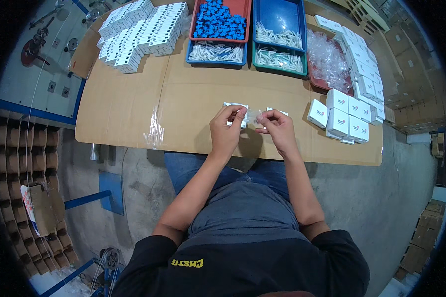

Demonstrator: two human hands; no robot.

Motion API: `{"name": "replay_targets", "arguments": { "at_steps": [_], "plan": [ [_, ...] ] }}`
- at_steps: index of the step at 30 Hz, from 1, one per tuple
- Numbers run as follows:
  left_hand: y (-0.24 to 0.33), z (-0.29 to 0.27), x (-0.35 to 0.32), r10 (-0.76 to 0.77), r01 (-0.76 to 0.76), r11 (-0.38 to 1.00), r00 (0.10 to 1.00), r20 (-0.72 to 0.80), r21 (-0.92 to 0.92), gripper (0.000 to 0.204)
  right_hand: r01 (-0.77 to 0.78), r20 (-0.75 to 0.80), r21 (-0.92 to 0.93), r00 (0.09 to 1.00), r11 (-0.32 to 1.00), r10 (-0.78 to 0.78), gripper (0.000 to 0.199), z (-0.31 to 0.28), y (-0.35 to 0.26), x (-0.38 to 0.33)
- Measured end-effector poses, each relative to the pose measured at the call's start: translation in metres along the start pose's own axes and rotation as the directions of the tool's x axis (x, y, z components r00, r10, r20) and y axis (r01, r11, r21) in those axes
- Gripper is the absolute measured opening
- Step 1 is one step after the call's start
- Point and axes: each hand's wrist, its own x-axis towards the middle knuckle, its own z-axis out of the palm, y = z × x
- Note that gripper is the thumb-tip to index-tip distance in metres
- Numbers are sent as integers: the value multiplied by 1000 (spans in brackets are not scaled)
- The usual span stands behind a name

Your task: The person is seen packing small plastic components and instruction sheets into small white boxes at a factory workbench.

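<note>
Near the front edge of the cardboard-covered table (188,104), both my hands work close together. A small clear plastic piece (253,117), perhaps a little bag, spans the gap between my fingertips. The fingers of my left hand (225,127) are closed in a pinch at its left side. Beneath that hand lies a white box (245,121), mostly covered by it. My right hand (279,130) pinches the plastic from the right. Just behind its knuckles shows part of another white item (281,112); the rest is hidden.
White boxes fill the back left (141,37) and the right side (349,119). At the back stand a red tray (246,15) of blue parts and blue (244,58) and green (282,73) trays of pale, slender pieces. A dark red tray (319,84) holds clear plastic.
</note>
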Motion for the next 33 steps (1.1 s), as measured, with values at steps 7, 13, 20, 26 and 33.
{"name": "replay_targets", "arguments": {
  "at_steps": [7, 13, 20, 26, 33],
  "plan": [
    [2, -7, -4, 241, -242, 916, 969, 44, 320, 16, -156, 89, 240, 986, 958, 138, 15, 6, -1, -3],
    [-3, -4, -3, 137, -147, 976, 988, 75, 159, 16, -173, 124, 333, 982, 927, 139, 14, 0, 3, -1],
    [1, -2, -5, 116, -130, 985, 986, 122, 112, 18, -89, -1, 191, 996, 978, 91, 12, 2, 6, 0],
    [-3, -4, -5, 92, -115, 981, 985, 147, 154, 18, 2, 17, 132, 1000, 991, -5, 13, -3, 17, 5],
    [0, -7, -4, 33, -57, 990, 982, 184, 128, 22, -117, 49, 306, 993, 945, 107, 15, -1, 8, 0]
  ]
}}
